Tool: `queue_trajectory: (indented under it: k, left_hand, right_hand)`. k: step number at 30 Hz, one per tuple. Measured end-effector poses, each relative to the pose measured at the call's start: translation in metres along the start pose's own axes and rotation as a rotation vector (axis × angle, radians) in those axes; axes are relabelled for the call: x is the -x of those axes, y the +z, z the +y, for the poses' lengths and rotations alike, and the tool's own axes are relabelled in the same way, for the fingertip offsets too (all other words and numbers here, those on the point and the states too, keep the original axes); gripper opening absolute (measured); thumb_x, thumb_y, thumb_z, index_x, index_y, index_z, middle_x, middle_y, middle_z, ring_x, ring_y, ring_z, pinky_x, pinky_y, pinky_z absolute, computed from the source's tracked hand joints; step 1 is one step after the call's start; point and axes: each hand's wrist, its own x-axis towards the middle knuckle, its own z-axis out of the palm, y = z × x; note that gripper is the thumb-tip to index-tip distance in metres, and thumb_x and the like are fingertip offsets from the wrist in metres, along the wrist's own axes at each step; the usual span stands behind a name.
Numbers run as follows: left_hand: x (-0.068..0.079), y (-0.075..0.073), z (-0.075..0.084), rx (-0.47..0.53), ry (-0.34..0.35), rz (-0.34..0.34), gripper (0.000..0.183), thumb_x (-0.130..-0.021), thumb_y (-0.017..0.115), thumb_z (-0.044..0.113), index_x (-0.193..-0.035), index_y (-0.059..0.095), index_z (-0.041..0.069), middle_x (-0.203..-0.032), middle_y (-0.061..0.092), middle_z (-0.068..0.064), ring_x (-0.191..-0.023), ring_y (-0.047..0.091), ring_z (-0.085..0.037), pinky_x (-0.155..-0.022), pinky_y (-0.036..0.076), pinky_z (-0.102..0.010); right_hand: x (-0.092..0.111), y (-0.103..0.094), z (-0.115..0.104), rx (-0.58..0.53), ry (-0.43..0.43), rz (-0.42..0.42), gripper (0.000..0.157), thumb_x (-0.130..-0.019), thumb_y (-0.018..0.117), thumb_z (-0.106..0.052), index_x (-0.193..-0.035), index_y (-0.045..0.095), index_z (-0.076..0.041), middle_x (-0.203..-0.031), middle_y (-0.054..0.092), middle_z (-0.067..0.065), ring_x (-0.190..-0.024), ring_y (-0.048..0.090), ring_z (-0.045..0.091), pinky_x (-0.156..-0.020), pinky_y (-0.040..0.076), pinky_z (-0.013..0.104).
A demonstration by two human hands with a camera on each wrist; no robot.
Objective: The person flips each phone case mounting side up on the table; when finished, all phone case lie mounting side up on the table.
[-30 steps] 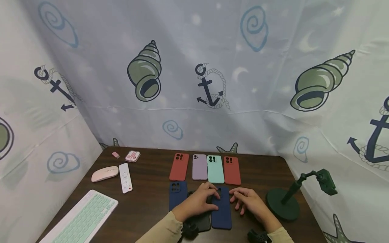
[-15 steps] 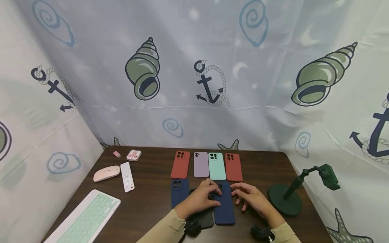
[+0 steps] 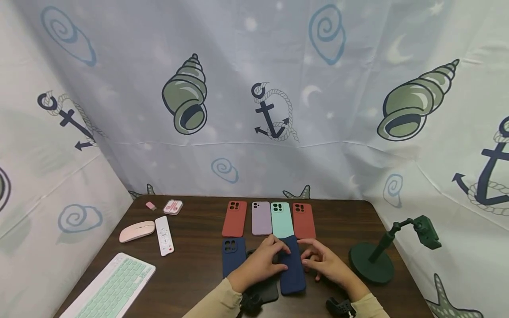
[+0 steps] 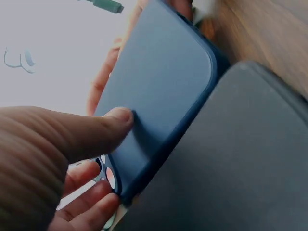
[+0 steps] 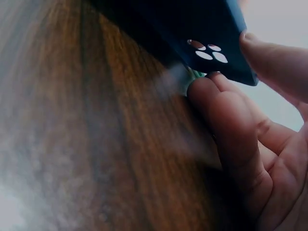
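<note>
A dark blue phone case is tilted up at one side, close over the table. My left hand holds it near its camera end; in the left wrist view the thumb presses the smooth back and the fingers curl by the camera holes. At the opposite long edge is my right hand. A right fingertip touches that edge in the right wrist view, with other fingers curled under the end. A black phone case lies partly beneath my left wrist. Left of it lies another blue phone case.
Behind my hands stand in a row a red case, a lilac case, a mint case and another red case. A green lamp stands right; a keyboard, mouse and remote lie left.
The blue case has gone from lying flat to tilted, its far end overlapping the mint case in the head view. My right fingers have closed in to its edge and curled more.
</note>
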Motion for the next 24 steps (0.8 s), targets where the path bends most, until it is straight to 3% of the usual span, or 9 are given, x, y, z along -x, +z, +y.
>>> queue_trajectory:
  k: [10, 18, 21, 24]
  left_hand:
    - [0.004, -0.001, 0.011, 0.121, -0.033, -0.032, 0.067, -0.091, 0.064, 0.062, -0.15, 0.035, 0.05, -0.121, 0.047, -0.004, -0.088, 0.052, -0.013, -0.069, 0.045, -0.022]
    - [0.004, -0.005, 0.025, 0.319, -0.162, -0.058, 0.068, -0.089, 0.065, 0.064, -0.149, 0.036, 0.052, -0.124, 0.042, -0.007, -0.111, 0.063, -0.016, -0.083, 0.057, -0.027]
    - [0.005, -0.006, 0.03, 0.334, -0.203, -0.053, 0.066, -0.089, 0.066, 0.065, -0.146, 0.039, 0.051, -0.125, 0.042, -0.009, -0.104, 0.064, -0.017, -0.077, 0.055, -0.026]
    - [0.005, -0.006, 0.032, 0.314, -0.236, -0.028, 0.062, -0.088, 0.066, 0.066, -0.143, 0.042, 0.047, -0.126, 0.042, -0.008, -0.108, 0.062, -0.02, -0.078, 0.054, -0.029]
  right_hand:
    - [-0.001, 0.01, -0.002, -0.088, -0.085, -0.013, 0.058, -0.102, 0.06, -0.014, -0.155, 0.037, -0.02, -0.113, 0.064, 0.027, -0.084, 0.072, 0.04, -0.042, 0.053, 0.048]
    - [-0.001, 0.009, -0.005, -0.055, 0.012, -0.057, 0.068, -0.101, 0.064, -0.02, -0.159, 0.03, -0.031, -0.134, 0.058, 0.024, -0.101, 0.07, 0.028, -0.053, 0.057, 0.047]
    - [-0.001, 0.009, -0.004, -0.016, -0.004, -0.07, 0.07, -0.101, 0.063, -0.019, -0.16, 0.028, -0.032, -0.141, 0.056, 0.022, -0.102, 0.069, 0.026, -0.055, 0.058, 0.047]
    - [-0.002, 0.01, -0.003, 0.006, -0.027, -0.082, 0.07, -0.102, 0.062, -0.017, -0.161, 0.027, -0.032, -0.144, 0.055, 0.021, -0.099, 0.069, 0.026, -0.055, 0.058, 0.047]
